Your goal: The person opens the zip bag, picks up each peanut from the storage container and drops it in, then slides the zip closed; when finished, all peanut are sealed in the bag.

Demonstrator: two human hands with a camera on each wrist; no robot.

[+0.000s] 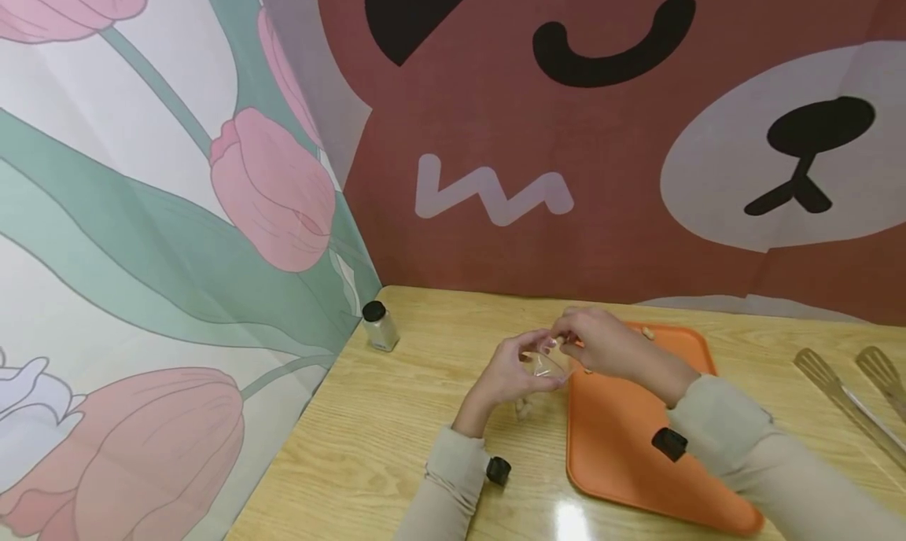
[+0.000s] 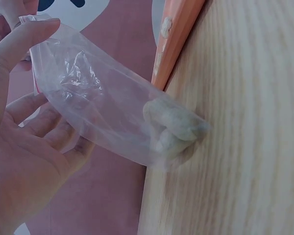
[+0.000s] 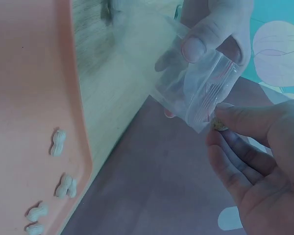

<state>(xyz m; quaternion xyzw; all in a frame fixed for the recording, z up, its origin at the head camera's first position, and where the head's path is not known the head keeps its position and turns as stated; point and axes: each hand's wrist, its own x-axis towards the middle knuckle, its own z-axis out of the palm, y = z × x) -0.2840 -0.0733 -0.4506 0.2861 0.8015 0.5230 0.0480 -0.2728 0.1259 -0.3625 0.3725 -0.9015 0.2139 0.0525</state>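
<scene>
My left hand holds a clear zip bag near its mouth, thumb on one side and fingers on the other. Several peanuts lie in the bag's lower end, which hangs down to the wooden table. At the bag's mouth, my right hand pinches a single peanut between thumb and fingers. In the right wrist view that peanut is mostly covered by the fingertips. More peanuts lie on the orange tray below my right forearm.
A small jar with a black lid stands at the table's back left corner. To the right of the tray lie two slotted utensils, partly cut off by the frame. Printed cloths hang behind and left of the table.
</scene>
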